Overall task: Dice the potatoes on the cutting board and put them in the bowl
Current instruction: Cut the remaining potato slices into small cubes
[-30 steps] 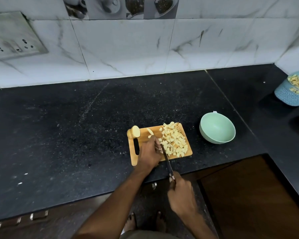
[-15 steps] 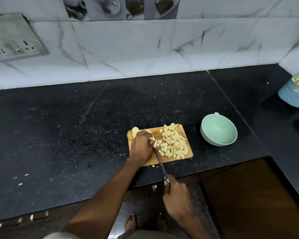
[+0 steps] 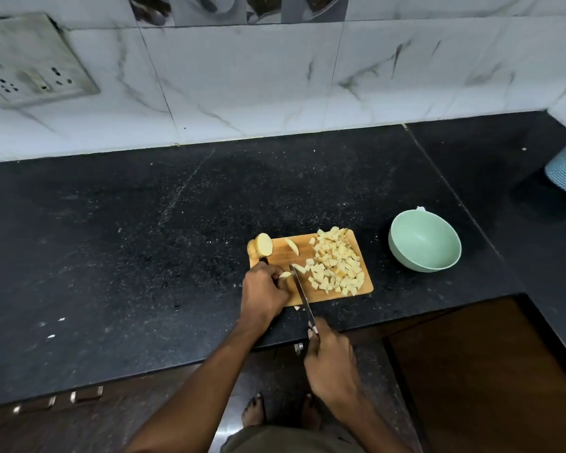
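Your left hand (image 3: 264,294) curls over a potato piece (image 3: 285,275) at the cutting board (image 3: 280,253)'s near-left corner, hiding most of it, apparently pinned down. Your right hand (image 3: 330,364) grips the knife (image 3: 301,294) handle beyond the counter (image 3: 111,256) edge, blade beside that piece. Diced potatoes (image 3: 337,261) crowd the board's right half; the bowl (image 3: 424,245) stands apart to the right, open counter between.

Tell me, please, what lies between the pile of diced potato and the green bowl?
In the head view, only the cutting board's right edge and bare black countertop separate the diced potato from the green bowl.
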